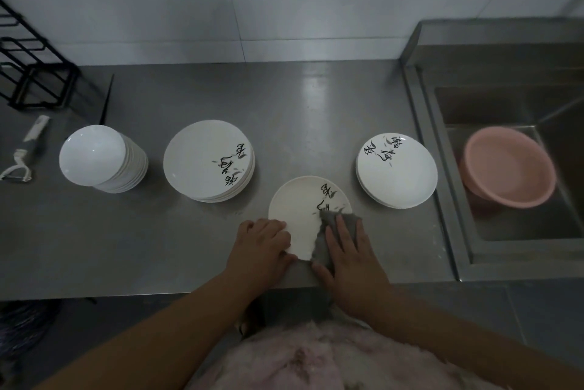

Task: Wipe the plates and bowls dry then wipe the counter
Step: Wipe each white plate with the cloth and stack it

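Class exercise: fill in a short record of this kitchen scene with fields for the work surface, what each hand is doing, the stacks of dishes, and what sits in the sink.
surface: steel counter
left hand: holds the near edge of the plate
right hand: presses the grey cloth flat on that plate
stacks: bowls at left, plates in the middle, smaller plate stack near the sink
sink: holds a pink basin

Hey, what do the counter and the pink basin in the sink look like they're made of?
Counter: likely stainless steel, brushed grey, with soft streaky reflections of light. Pink basin: probably plastic, matte and uniformly coloured with a thin rolled rim.
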The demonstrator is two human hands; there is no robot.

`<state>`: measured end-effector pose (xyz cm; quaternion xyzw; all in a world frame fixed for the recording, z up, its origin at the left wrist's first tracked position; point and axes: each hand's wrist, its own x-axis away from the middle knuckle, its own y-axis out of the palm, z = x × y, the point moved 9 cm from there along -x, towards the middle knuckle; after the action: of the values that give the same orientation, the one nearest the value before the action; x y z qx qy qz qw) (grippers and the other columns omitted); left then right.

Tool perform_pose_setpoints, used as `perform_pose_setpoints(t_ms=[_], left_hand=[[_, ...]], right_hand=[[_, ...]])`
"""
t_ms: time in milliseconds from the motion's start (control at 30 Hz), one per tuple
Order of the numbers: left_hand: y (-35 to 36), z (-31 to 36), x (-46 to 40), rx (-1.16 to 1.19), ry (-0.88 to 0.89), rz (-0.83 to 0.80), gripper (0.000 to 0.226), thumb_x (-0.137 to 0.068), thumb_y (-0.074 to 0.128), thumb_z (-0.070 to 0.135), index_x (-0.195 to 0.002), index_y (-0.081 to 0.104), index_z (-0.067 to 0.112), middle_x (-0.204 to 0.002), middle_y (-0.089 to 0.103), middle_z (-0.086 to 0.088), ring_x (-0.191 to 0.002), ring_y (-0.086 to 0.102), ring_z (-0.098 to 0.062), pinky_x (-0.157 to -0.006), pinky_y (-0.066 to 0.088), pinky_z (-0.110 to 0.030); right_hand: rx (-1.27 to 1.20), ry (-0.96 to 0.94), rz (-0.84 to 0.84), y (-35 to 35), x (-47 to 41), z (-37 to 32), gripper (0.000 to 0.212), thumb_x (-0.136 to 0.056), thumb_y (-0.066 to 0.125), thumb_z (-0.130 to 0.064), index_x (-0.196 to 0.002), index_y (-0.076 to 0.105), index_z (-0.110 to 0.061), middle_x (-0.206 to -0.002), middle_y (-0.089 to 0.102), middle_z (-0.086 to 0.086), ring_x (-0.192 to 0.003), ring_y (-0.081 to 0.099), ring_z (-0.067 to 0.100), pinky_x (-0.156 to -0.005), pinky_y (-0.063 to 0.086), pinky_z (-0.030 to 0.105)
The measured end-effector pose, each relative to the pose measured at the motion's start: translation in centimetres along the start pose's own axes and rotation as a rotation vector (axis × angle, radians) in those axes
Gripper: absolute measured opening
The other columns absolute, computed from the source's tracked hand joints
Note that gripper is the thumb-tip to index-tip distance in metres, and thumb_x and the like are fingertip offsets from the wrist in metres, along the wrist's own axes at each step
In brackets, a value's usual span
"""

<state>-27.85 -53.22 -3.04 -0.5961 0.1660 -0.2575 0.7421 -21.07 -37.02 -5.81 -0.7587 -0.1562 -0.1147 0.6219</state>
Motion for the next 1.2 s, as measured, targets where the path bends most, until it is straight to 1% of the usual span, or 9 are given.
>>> perform_pose_setpoints(t_ms=[67, 133, 267, 433, 533, 733, 933, 1067, 1200], left_hand=[[-0.5, 0.9, -0.3, -0.034, 0.039, -0.041, 0.045, -0.075, 0.058, 0.069, -0.096, 0.063, 0.029, -0.107, 0.062, 0.006, -0.102, 0.058, -0.022, -0.090, 0.035, -0.043], [-0.5, 1.3, -1.2, -0.061, 0.056, -0.160, 0.067, -0.074, 0.044, 0.079, -0.120, 0.060, 0.033, -0.121, 0.057, 0.007, -0.118, 0.051, -0.020, -0.099, 0.028, -0.044], [-0.6, -0.1, -2.6, -0.041, 0.021, -0.248, 0.077, -0.080, 0.053, 0.079, -0.145, 0.049, 0.038, -0.154, 0.040, 0.009, -0.144, 0.031, -0.015, -0.112, 0.012, -0.046], [-0.3, -0.1, -2.1, -0.069, 0.017, -0.248, 0.072, -0.088, 0.048, 0.075, -0.150, 0.044, 0.039, -0.159, 0.036, 0.009, -0.146, 0.028, -0.016, -0.114, 0.012, -0.046], [-0.2, 0.0, -1.8, -0.071, 0.039, -0.227, 0.071, -0.088, 0.045, 0.076, -0.149, 0.046, 0.038, -0.157, 0.041, 0.008, -0.144, 0.034, -0.017, -0.114, 0.015, -0.046], [0.1, 0.2, -1.8, -0.037, 0.086, -0.187, 0.060, -0.083, 0.065, 0.062, -0.134, 0.064, 0.031, -0.131, 0.064, 0.004, -0.117, 0.058, -0.021, -0.108, 0.041, -0.042], [0.1, 2.0, -2.3, 0.020, 0.125, -0.160, 0.062, -0.079, 0.060, 0.073, -0.118, 0.067, 0.026, -0.109, 0.058, 0.001, -0.102, 0.055, -0.023, -0.094, 0.045, -0.039], [-0.6, 1.5, -4.0, -0.111, 0.229, -0.206, 0.082, -0.073, 0.043, 0.085, -0.132, 0.060, 0.031, -0.137, 0.054, 0.001, -0.129, 0.048, -0.024, -0.114, 0.032, -0.049], [-1.0, -0.9, -4.6, -0.097, 0.171, -0.280, 0.088, -0.071, 0.038, 0.083, -0.144, 0.052, 0.036, -0.152, 0.048, 0.005, -0.138, 0.044, -0.022, -0.119, 0.027, -0.049]], right_hand=[[-0.039, 0.002, -0.040, -0.2, 0.1, -0.1, 0.100, -0.093, -0.005, -0.079, -0.164, 0.022, -0.013, -0.172, -0.006, 0.011, -0.154, -0.014, 0.047, -0.127, 0.008, 0.055], [-0.032, -0.041, -0.026, -1.4, -1.9, 0.4, 0.104, -0.090, -0.011, -0.079, -0.163, 0.023, -0.014, -0.172, -0.004, 0.009, -0.155, -0.016, 0.045, -0.127, 0.009, 0.057], [0.050, -0.093, -0.005, -3.1, -5.7, 1.8, 0.089, -0.096, 0.009, -0.073, -0.162, 0.029, -0.017, -0.173, 0.002, 0.002, -0.157, -0.014, 0.038, -0.128, 0.008, 0.052], [0.010, 0.016, -0.016, -0.6, -2.2, 0.9, 0.092, -0.098, 0.008, -0.072, -0.162, 0.025, -0.009, -0.172, -0.001, 0.014, -0.155, -0.012, 0.046, -0.127, 0.008, 0.056], [-0.004, 0.036, -0.074, 0.1, -1.6, 0.6, 0.095, -0.093, 0.003, -0.075, -0.164, 0.013, -0.014, -0.172, -0.011, 0.011, -0.153, -0.021, 0.044, -0.128, -0.002, 0.054], [0.068, -0.089, 0.005, -3.1, -7.1, 2.8, 0.087, -0.096, 0.010, -0.070, -0.163, 0.024, -0.017, -0.173, -0.004, 0.001, -0.156, -0.016, 0.039, -0.128, 0.004, 0.051], [-0.037, -0.019, -0.050, 0.5, -1.4, 0.4, 0.089, -0.100, 0.008, -0.071, -0.163, 0.022, -0.009, -0.172, -0.003, 0.013, -0.154, -0.018, 0.044, -0.128, 0.004, 0.055], [0.033, -0.125, -0.019, -1.5, -3.9, 1.1, 0.097, -0.098, -0.002, -0.073, -0.157, 0.038, -0.007, -0.170, 0.016, 0.015, -0.157, -0.002, 0.043, -0.127, 0.006, 0.053], [0.035, -0.129, -0.007, -3.8, -7.5, 2.7, 0.086, -0.097, 0.008, -0.072, -0.162, 0.029, -0.019, -0.173, 0.004, 0.000, -0.157, -0.011, 0.037, -0.128, 0.009, 0.052]])
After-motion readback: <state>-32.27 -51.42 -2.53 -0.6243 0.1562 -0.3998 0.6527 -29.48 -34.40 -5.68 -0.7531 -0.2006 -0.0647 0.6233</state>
